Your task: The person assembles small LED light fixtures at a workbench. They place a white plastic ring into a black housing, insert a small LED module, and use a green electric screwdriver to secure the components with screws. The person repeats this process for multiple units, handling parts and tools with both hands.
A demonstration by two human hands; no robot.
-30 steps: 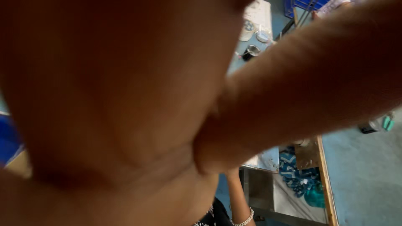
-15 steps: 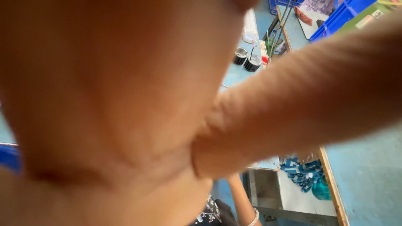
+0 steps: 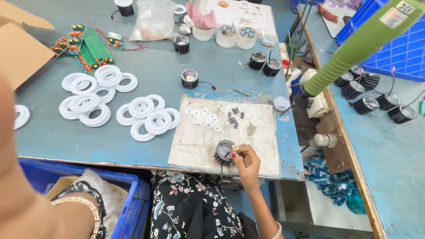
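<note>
A black round lamp housing [image 3: 225, 152] on the worn mat [image 3: 195, 146], near the tabletop's front edge, is being fitted. Right hand [image 3: 246, 162]: fingertips pinched on a small part at its rim. Left hand [image 3: 17, 194]: blurred, fingers cannot be told. Steady seating pressure is judged needed.

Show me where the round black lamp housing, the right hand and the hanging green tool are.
round black lamp housing [image 3: 224, 151], head view, on its grey top face
right hand [image 3: 247, 162], head view, on the back of the hand
hanging green tool [image 3: 354, 49], head view, on its green grip
</note>
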